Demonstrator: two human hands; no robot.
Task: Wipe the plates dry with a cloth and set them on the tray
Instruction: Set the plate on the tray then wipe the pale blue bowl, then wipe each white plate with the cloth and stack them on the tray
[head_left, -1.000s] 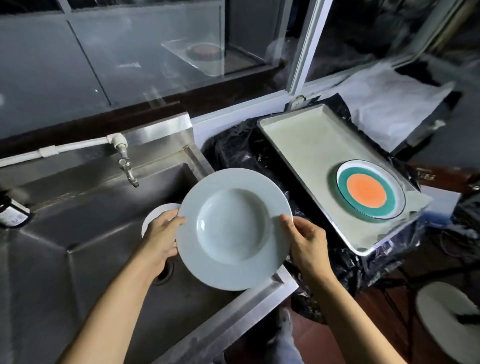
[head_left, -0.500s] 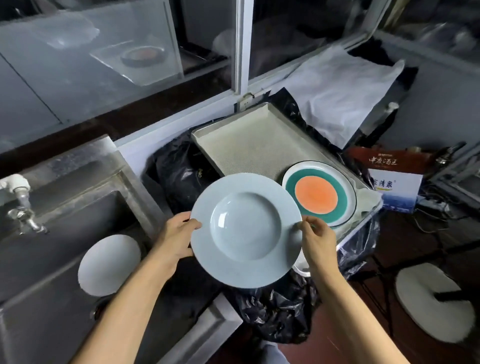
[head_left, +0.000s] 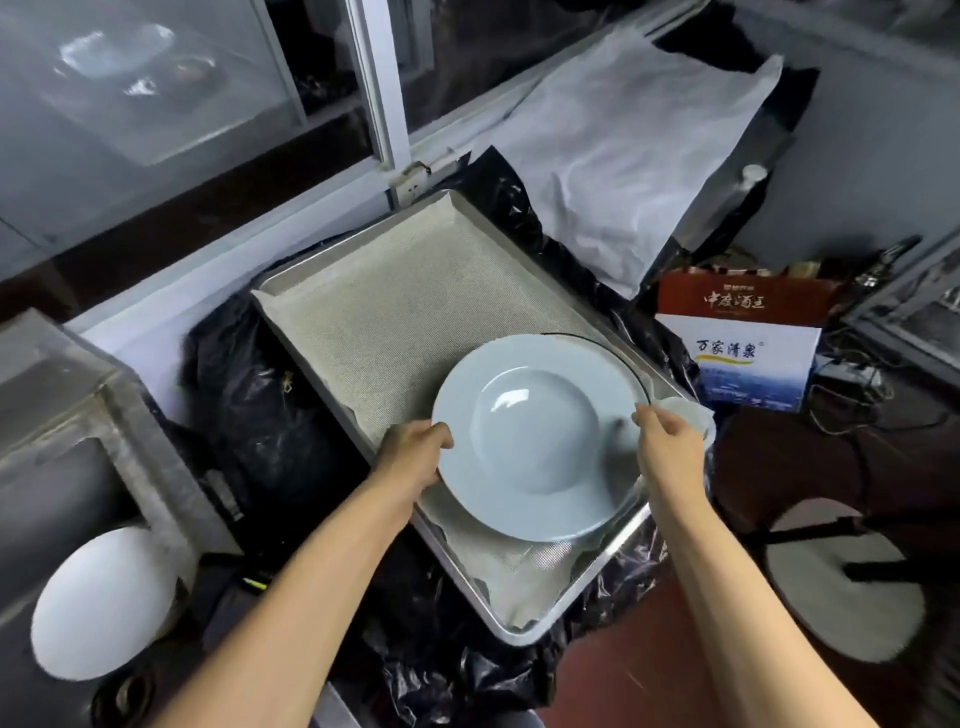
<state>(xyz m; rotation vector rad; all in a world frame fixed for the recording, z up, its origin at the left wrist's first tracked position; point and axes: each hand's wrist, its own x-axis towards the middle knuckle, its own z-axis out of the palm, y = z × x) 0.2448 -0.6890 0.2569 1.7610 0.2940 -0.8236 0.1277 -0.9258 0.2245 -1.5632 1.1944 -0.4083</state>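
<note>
now the pale blue plate (head_left: 540, 441) sits over the tray's (head_left: 363, 332) near-right end; lined floor lies free toward 11 o'clock. left hand (head_left: 413, 460) grips its 9 o'clock rim, right hand (head_left: 670, 449) pinches 3 o'clock.

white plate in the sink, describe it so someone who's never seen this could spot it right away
Start at the steel sink at the left edge of the view, left of the lined tray. Low in its basin lies the white plate. Unlike the pale blue plate gripped by both hands over the tray, it is plain white and nobody touches it.
</note>
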